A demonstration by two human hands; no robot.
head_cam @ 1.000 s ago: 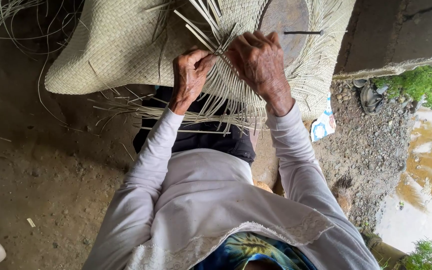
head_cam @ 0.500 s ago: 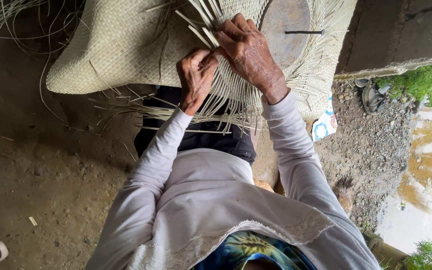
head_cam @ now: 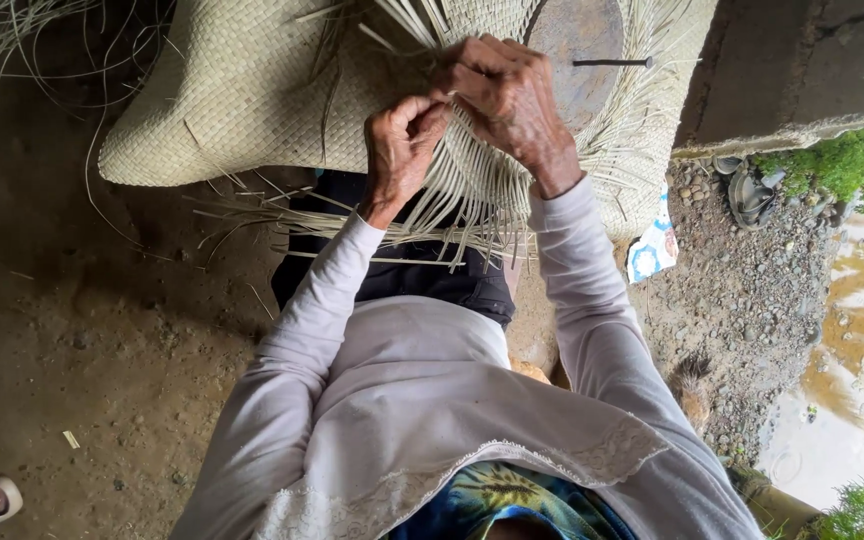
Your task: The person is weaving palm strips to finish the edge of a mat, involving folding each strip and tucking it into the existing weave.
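A pale woven straw mat [head_cam: 252,90] lies across the person's lap and spreads up and to the left, its loose strands [head_cam: 472,200] fanning out beneath the hands; the left hand [head_cam: 402,150] is curled shut, pinching strands at the weave's edge; the right hand [head_cam: 507,95], touching it, arches over with fingers bent, gripping strands; both forearms reach up in white sleeves [head_cam: 592,300].
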